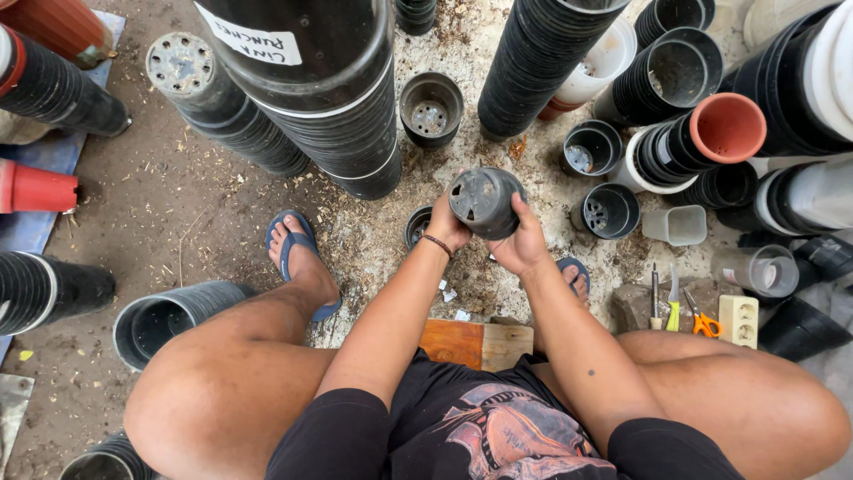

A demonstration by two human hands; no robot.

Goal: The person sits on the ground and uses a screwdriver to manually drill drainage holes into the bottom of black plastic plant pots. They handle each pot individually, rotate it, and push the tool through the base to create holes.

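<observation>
Both of my hands hold one small black plastic pot (484, 203) in front of me, its holed base turned up toward the camera. My left hand (444, 224), with a thin bracelet at the wrist, grips its left side. My right hand (522, 244) wraps its right side and lower edge. Just under the left hand, another small black pot (416, 226) stands on the ground, half hidden. I sit on a low wooden stool (480, 343) with my knees spread and blue sandals on my feet.
Tall stacks of black pots (342, 116) stand and lie all around on the dirty concrete. Loose pots (430, 107) sit ahead and at right (608, 210). An orange pot rim (728, 127), a screwdriver, cutter, orange scissors (705, 324) and a white socket block (738, 320) lie at right.
</observation>
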